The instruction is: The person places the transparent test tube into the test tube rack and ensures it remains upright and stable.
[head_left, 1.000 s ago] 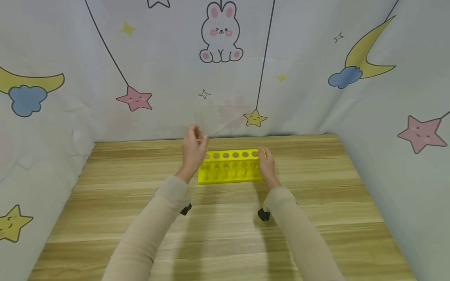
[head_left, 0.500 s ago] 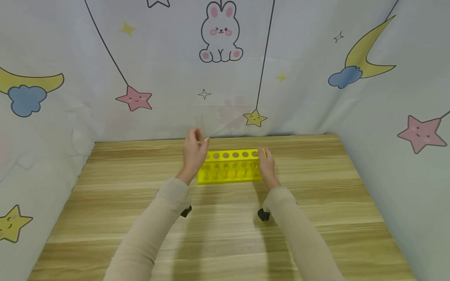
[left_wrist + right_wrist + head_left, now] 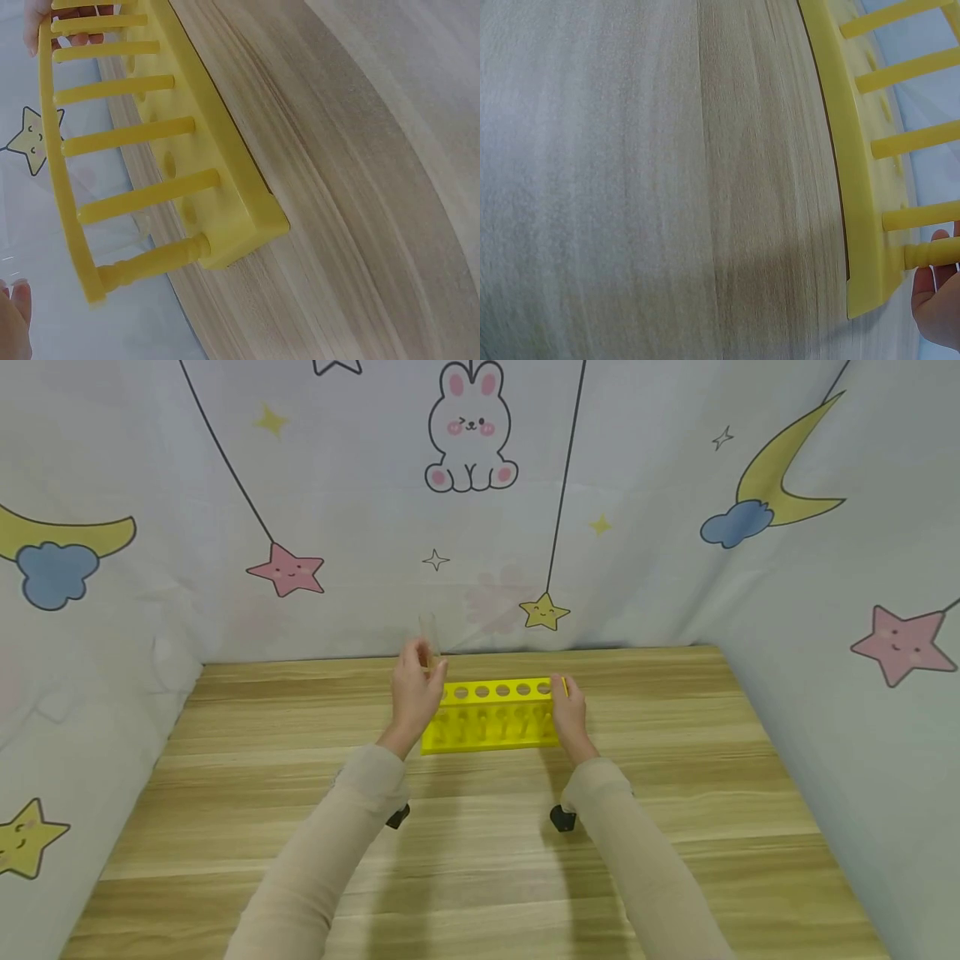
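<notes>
A yellow test tube rack (image 3: 491, 747) stands on the wooden table, with a row of round holes along its top bar. My left hand (image 3: 416, 693) is at the rack's left end and pinches a clear test tube (image 3: 428, 628), whose upper part stands out above the fingers. In the left wrist view, the tube's rounded end (image 3: 141, 227) shows faintly behind the rack's pegs; whether it touches the rack I cannot tell. My right hand (image 3: 567, 714) grips the rack's right end, with its fingers (image 3: 924, 283) around the end post in the right wrist view.
The wooden table (image 3: 480, 860) reaches to a white cloth backdrop (image 3: 360, 527) close behind the rack. Cloth walls printed with stars and moons also enclose the left and right sides. Black wrist devices (image 3: 562, 818) sit below both sleeves.
My left hand has come down slightly with the test tube, so its top sits lower. The right hand and the rack have stayed in place.
</notes>
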A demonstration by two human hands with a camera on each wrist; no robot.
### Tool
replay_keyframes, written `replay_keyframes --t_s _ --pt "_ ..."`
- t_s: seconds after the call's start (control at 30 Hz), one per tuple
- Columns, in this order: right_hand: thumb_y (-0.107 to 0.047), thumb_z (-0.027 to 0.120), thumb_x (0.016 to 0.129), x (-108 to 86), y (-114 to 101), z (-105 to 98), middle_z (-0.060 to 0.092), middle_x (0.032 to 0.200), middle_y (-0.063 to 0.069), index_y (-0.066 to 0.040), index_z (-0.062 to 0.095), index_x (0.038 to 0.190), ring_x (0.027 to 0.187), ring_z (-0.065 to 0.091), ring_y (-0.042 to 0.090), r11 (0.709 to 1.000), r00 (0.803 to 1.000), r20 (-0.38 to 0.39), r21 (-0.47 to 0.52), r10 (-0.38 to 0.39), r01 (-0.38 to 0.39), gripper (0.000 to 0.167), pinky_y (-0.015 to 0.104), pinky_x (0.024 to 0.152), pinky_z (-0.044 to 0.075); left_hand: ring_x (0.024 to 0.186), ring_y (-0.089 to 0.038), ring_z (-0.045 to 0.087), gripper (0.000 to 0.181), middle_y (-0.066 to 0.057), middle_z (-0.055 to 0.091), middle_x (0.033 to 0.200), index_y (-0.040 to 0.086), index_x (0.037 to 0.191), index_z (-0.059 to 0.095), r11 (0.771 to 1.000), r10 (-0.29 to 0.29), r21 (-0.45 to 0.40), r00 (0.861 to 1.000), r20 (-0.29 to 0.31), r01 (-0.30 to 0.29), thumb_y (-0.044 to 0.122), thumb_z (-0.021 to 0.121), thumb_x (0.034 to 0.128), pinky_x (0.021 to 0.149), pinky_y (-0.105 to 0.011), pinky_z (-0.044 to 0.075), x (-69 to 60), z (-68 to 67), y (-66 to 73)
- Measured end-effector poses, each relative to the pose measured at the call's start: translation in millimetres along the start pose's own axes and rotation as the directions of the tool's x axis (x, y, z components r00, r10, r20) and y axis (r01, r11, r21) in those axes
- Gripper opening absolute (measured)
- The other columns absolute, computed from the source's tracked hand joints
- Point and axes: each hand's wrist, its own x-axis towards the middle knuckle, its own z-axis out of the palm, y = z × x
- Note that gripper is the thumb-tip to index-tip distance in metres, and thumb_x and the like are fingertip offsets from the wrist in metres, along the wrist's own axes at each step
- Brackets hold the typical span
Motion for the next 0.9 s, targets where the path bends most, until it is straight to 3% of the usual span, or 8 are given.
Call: replay_keyframes --t_s 0.2,0.53,0.9 --pt "-0.037 0.035 0.094 -0.7 -0.5 0.1 0.027 0.061 0.000 -0.012 0.046 0.083 0.052 0.025 0.011 1.000 1.000 -0.007 -0.004 -0.008 0.008 0.030 0.024 0.053 0.029 0.077 -0.021 0.045 0.031 -0.011 0.046 0.087 0.002 0.107 0.042 1.000 -0.007 0.010 1.000 0.014 0.007 0.013 0.059 0.0839 0.069 -0.030 0.050 -2.3 1.3 -1.6" --pt "-0.039 0.035 0.094 -0.2 -0.6 0.0 0.032 0.074 0.002 -0.007 0.051 0.103 0.067 0.032 0.015 1.000 1.000 0.008 0.011 0.019 -0.019 0.037 0.026 0.062 0.032 0.074 -0.021 0.043 0.029 -0.011 0.043 0.085 0.002 0.104 0.041 1.000 0.004 0.013 1.000 0.019 -0.005 0.015 0.059 0.0842 0.068 -0.031 0.049 -4.6 2.2 -4.0" --pt "-0.040 0.034 0.094 -1.3 -2.3 0.0 0.036 0.078 0.002 -0.006 0.051 0.106 0.070 0.034 0.015 1.000 0.999 0.011 -0.002 0.031 -0.031 0.040 0.026 0.064 0.032 0.080 -0.023 0.048 0.030 -0.011 0.045 0.087 0.001 0.105 0.043 1.000 -0.024 0.020 0.999 0.037 0.023 0.016 0.058 0.0846 0.071 -0.032 0.051 -7.2 2.8 -6.7"
